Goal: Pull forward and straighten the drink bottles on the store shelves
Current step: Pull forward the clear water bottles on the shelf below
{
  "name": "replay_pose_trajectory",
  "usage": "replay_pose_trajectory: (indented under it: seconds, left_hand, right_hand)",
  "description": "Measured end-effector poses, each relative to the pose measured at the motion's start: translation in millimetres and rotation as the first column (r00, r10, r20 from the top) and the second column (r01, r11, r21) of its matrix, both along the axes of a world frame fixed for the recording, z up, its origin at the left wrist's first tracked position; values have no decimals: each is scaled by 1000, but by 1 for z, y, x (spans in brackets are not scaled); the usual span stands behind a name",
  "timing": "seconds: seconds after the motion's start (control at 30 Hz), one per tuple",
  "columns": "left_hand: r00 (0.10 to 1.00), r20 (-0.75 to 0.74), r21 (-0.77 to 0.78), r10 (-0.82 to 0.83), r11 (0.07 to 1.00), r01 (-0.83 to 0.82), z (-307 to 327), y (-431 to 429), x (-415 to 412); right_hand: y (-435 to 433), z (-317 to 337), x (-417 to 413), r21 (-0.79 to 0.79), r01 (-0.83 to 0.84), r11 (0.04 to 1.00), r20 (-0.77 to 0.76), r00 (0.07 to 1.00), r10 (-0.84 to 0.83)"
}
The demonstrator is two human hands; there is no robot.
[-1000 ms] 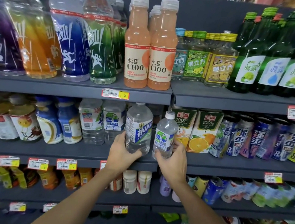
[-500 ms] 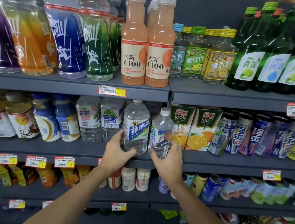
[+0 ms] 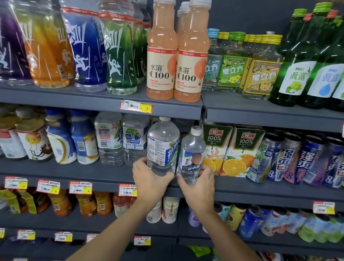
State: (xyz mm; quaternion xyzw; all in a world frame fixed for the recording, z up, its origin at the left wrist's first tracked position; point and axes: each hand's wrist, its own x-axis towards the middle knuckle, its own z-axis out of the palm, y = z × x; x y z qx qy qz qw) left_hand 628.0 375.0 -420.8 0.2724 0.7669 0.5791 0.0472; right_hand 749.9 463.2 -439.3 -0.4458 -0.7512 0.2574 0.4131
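Observation:
Two clear water bottles stand side by side at the front of the middle shelf (image 3: 76, 175). My left hand (image 3: 150, 181) grips the base of the larger clear bottle (image 3: 162, 144), which has a blue and white label. My right hand (image 3: 198, 189) wraps the base of the smaller clear bottle (image 3: 192, 152) with a white cap. Both bottles stand upright and nearly touch. Two more clear bottles (image 3: 123, 139) sit further back to the left.
Two orange juice cartons (image 3: 239, 151) stand just right of the small bottle, then a row of cans (image 3: 313, 161). Peach C100 bottles (image 3: 175, 51) stand on the shelf above. Blue and white bottles (image 3: 73, 138) sit to the left. Price tags line the shelf edges.
Both bottles have turned in my hands, so their labels now face differently. My hands stay at the bottle bases. The camera has tilted slightly down.

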Motion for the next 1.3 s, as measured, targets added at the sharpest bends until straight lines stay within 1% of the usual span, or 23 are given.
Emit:
replay_pose_trajectory:
  seconds: [0.07,0.1,0.23,0.27,0.37,0.53,0.6,0.7,0.77,0.9,0.97,1.0,1.1,1.2,1.23,1.3]
  left_hand:
    - [999,46,-24,6,1000,-5,3,-1,0]
    - [999,41,-43,6,999,-4,3,-1,-1]
    - [997,-70,-122,30,992,-39,4,-7,-1]
    - [994,-106,-152,9,988,-25,3,-9,0]
    - [985,-148,-191,-90,980,61,-6,-18,5]
    - [989,-96,-154,-109,984,94,-9,-25,1]
    - [982,-79,-169,-173,973,158,-2,-24,-14]
    - [944,-89,-159,-319,940,302,9,-24,-31]
    - [936,-95,-160,-340,933,323,11,-24,-36]
    - [957,-89,-122,-277,956,265,6,-21,-33]
    - [963,-122,-143,-242,964,224,6,-18,-27]
    - [968,-137,-154,-208,970,187,5,-15,-23]
    - [993,-103,-155,-51,987,34,2,-10,-11]
    - [978,-170,-173,119,974,-149,1,-6,6]
    - [973,-174,-166,148,970,-178,1,-5,10]
    - [977,-170,-159,128,975,-155,-4,-6,10]
  right_hand:
    - [1,-1,-1,-3,-8,1000,6,1000,8]
    - [1,-2,-1,-6,-9,1000,6,1000,9]
    - [-2,-4,-5,-16,-32,999,-11,999,31]
    - [-3,-4,-6,-16,-42,999,-14,999,42]
    - [-1,-7,-5,4,-54,999,-7,999,54]
    - [1,-10,-6,22,-66,998,19,998,65]
    - [1,-11,-5,19,-73,997,20,997,72]
    - [2,-11,-4,12,-83,996,11,996,83]
    - [2,-12,-4,16,-80,997,9,997,80]
    - [1,-12,-5,12,-88,996,10,996,88]
    - [2,-11,-4,17,-90,996,21,996,89]
    - [3,-10,-4,20,-88,996,28,996,87]
    - [4,-11,-4,11,-89,996,37,995,89]
    - [4,-11,-4,1,-91,996,41,995,91]
    - [4,-10,-4,-1,-93,996,40,995,93]
    - [5,-10,-3,1,-95,995,43,995,95]
